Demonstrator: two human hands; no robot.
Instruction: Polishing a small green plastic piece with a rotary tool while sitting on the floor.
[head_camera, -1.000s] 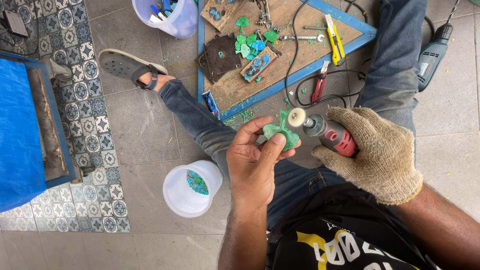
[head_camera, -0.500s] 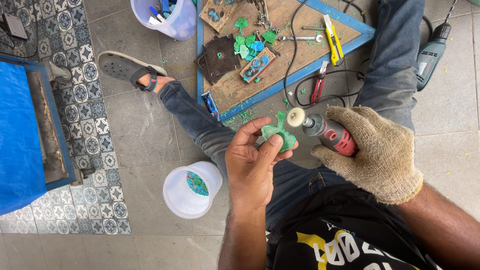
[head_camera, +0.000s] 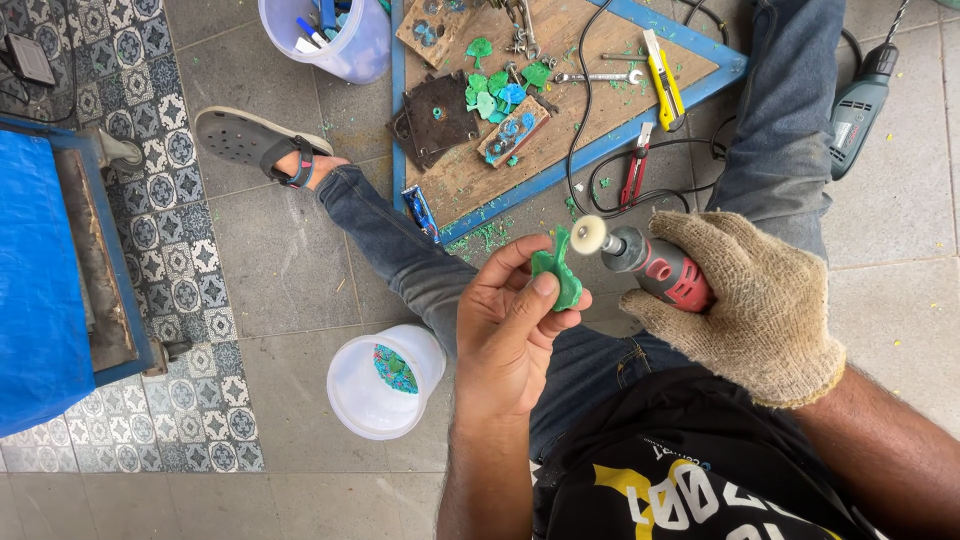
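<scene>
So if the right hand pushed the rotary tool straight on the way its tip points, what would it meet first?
The right hand points its rotary tool left; the buffing wheel would first meet the green plastic piece in the left hand's fingers; contact is unclear.

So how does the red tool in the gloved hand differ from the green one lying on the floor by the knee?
The red rotary tool is gripped in the gloved right hand, while the green drill lies untouched on the floor tiles. The red one is slim and straight with a round pale buffing wheel at its tip; the green one looks bulkier, with a dark chuck. The wheel sits close to the green plastic piece pinched in the bare left hand. Both are handheld power tools.
</scene>
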